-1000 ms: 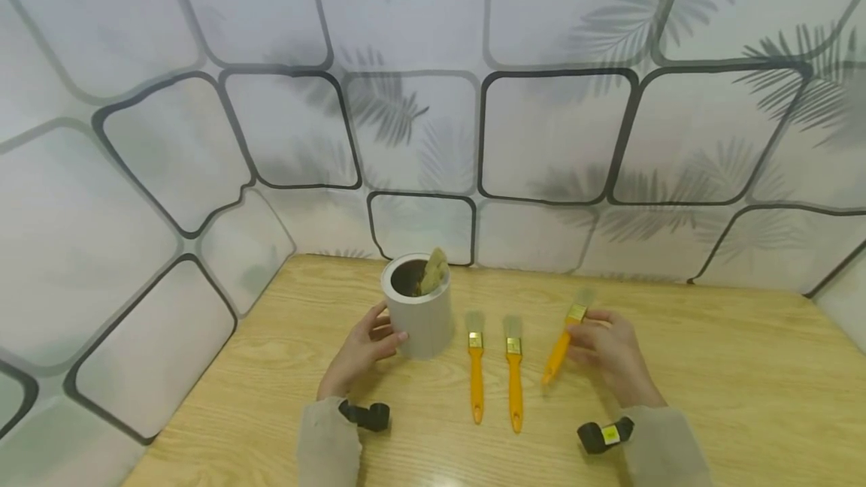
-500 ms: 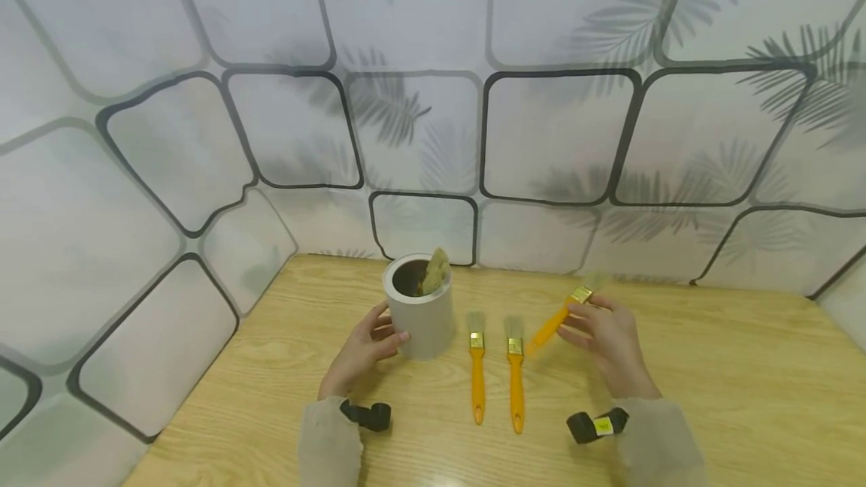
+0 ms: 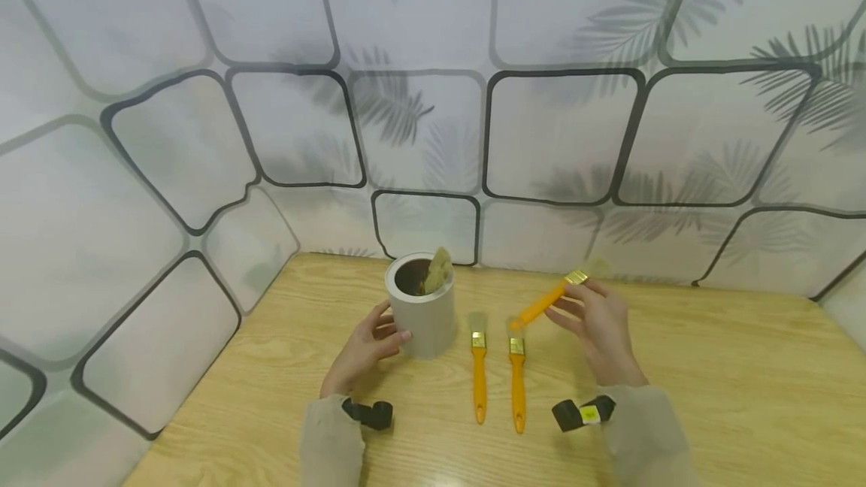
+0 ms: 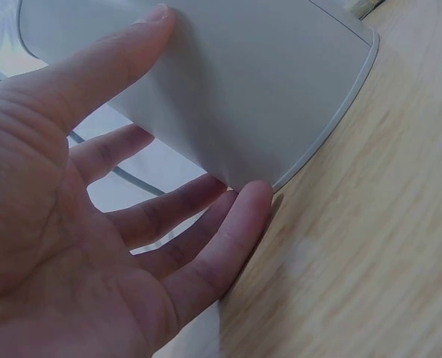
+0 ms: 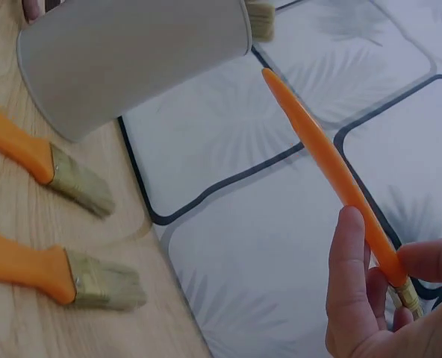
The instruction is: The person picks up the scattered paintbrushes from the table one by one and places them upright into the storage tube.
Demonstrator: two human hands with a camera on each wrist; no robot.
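My left hand holds the left side of a pale grey cylindrical can that stands on the table. In the left wrist view its thumb lies along the can's wall and the other fingertips touch the wall near the base. Bristles of a brush stick up above the can's rim; the rest of it is hidden inside. To the right, my right hand pinches an orange-handled paintbrush near its metal ferrule. The brush is raised, bristles up to the right, its handle end pointing toward the can.
Two more orange-handled paintbrushes, a left one and a right one, lie side by side between the hands, bristles away from me. A patterned wall rises directly behind the wooden table.
My right hand has moved left and a little farther away, turning the paintbrush from steep to flatter, so its handle end swings up toward the can. My left hand stays at the can.
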